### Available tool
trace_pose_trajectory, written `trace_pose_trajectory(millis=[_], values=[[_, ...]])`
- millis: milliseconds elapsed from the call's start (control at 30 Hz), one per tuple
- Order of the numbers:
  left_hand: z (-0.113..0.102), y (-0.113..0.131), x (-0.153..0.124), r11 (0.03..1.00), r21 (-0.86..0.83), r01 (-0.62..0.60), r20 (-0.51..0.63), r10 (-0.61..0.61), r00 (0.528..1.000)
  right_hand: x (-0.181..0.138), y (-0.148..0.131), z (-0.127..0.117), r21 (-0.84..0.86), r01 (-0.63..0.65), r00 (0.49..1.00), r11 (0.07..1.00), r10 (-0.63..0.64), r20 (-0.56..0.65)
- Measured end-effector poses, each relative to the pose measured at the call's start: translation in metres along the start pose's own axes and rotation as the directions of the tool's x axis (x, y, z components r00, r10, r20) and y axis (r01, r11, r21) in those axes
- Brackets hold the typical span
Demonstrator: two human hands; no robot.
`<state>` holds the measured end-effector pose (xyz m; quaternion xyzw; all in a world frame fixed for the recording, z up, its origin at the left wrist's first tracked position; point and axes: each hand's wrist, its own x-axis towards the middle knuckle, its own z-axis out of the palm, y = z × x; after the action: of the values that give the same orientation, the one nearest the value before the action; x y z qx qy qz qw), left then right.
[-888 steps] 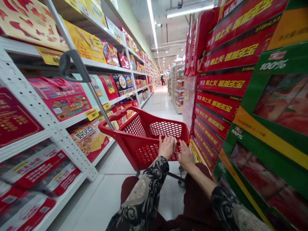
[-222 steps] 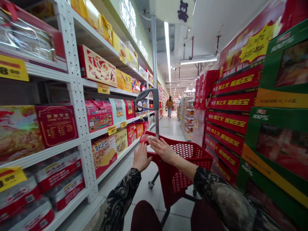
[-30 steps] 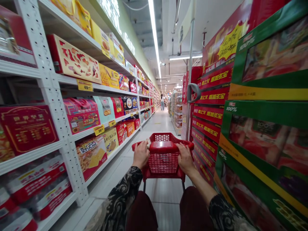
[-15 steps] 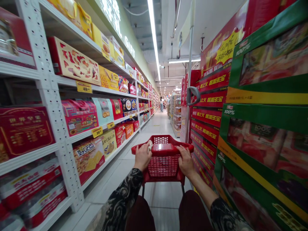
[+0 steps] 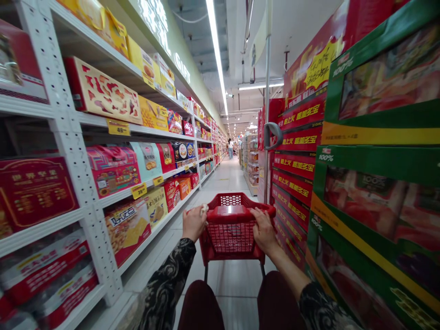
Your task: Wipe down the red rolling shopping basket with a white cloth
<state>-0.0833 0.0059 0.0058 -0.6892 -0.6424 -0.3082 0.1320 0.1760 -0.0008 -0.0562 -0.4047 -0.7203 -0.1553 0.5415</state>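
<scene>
A small red shopping cart (image 5: 237, 238) with a mesh basket stands in front of my knees. My left hand (image 5: 195, 223) is closed around the left corner of its handle and covers that corner. A small white crumpled thing, like a tissue (image 5: 205, 208), shows at this hand's thumb side; how it is held is not clear. My right hand (image 5: 264, 228) lies over the right part of the red cart handle (image 5: 237, 210), fingers curled on it.
White shelves (image 5: 65, 114) with boxed gifts and yellow price tags line the left. On the right rise stacked red cartons (image 5: 295, 160) and green juice boxes (image 5: 364, 178), beside a metal pole with a grey hook (image 5: 273, 136). A person (image 5: 230, 149) stands far down the tiled aisle.
My left hand has shifted left along the handle to its corner, with the white thing. The right hand has barely moved, and the view has shifted slightly.
</scene>
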Motion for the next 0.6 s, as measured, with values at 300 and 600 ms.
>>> trace_pose_trajectory(millis=[300, 600], values=[[0.0, 0.023, 0.001, 0.996, -0.07, -0.059, 0.004, 0.06, 0.998, -0.002, 0.002, -0.007, -0.018, 0.038, 0.999, 0.999, -0.038, -0.019], [0.007, 0.051, 0.004, 0.975, -0.153, -0.159, -0.035, 0.156, 0.987, -0.003, -0.003, -0.002, -0.007, 0.007, 1.0, 1.0, -0.007, -0.025]])
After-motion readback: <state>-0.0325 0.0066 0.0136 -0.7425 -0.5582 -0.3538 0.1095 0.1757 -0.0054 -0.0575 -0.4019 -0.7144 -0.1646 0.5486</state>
